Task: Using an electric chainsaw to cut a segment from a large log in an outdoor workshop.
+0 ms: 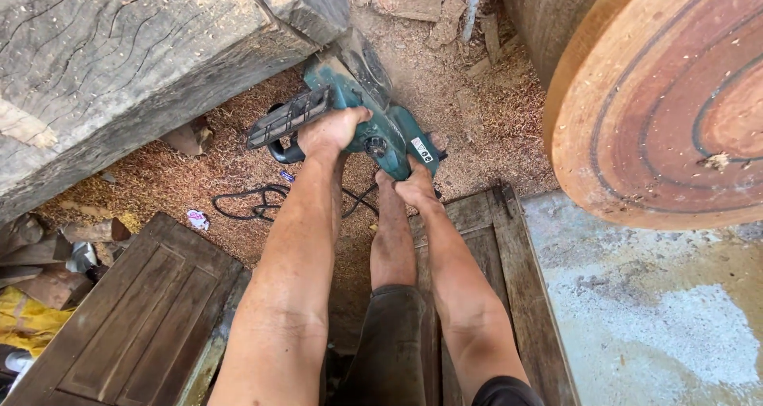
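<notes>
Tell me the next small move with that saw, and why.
Probably ease the teal chainsaw steadily onward into the grey log: both hands, left hand on the front handle and right hand at the rear, grip it, with its front against the log's lower corner.

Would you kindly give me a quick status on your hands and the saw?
Left hand grips front handle, right hand rear grip. Teal chainsaw against big log. Black cord on sawdust nearby.

Both arms were stretched way out in front, bare to the elbow and beyond, pretty dusty. Left hand was knuckles-up, fingers curled tight in a full grip, wrist straight. Right hand sat lower and closer to the body, also clenched, thumb side up. A bare lower leg showed between the two forearms.
</notes>
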